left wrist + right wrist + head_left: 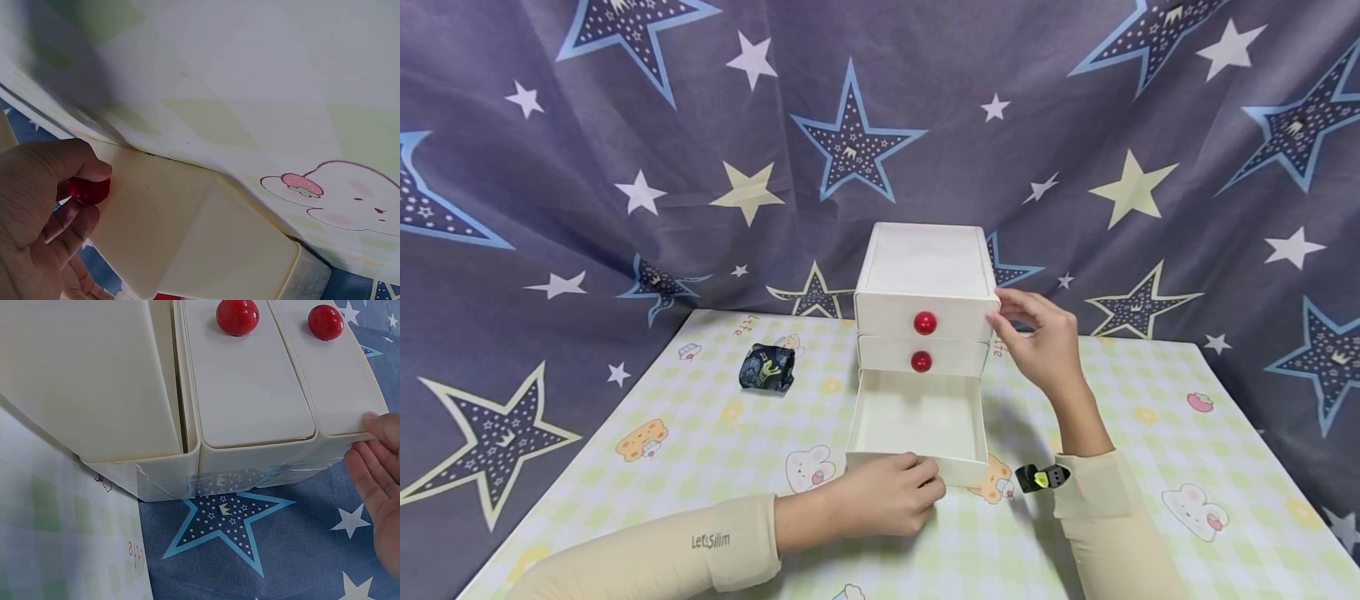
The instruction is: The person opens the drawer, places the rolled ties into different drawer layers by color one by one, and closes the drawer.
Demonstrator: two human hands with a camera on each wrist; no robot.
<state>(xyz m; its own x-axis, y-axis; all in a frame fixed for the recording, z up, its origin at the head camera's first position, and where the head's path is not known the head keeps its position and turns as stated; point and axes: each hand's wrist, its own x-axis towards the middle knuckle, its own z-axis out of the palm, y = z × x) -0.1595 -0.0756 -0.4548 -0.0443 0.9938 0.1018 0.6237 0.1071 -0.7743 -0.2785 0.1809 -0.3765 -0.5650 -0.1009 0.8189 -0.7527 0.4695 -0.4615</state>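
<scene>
A small white drawer cabinet (928,260) stands on the table with its bottom drawer (917,417) pulled out; the drawer's pale floor shows. My left hand (887,497) is at that drawer's front, and in the left wrist view its thumb and fingers pinch the round red knob (92,190). At the cabinet's upper right front corner, my right hand (1043,343) holds the edge, thumb on the front and fingers along the side. The top drawer (350,375) and middle drawer (250,381) are closed, each with a red knob.
Left of the cabinet lies a dark folded cloth bundle (767,368) with a yellow-green print. A black strap-like item with a yellow-green mark (1042,478) is by the right cuff. A checked cloth (700,467) covers the table; a starry curtain (925,92) hangs behind.
</scene>
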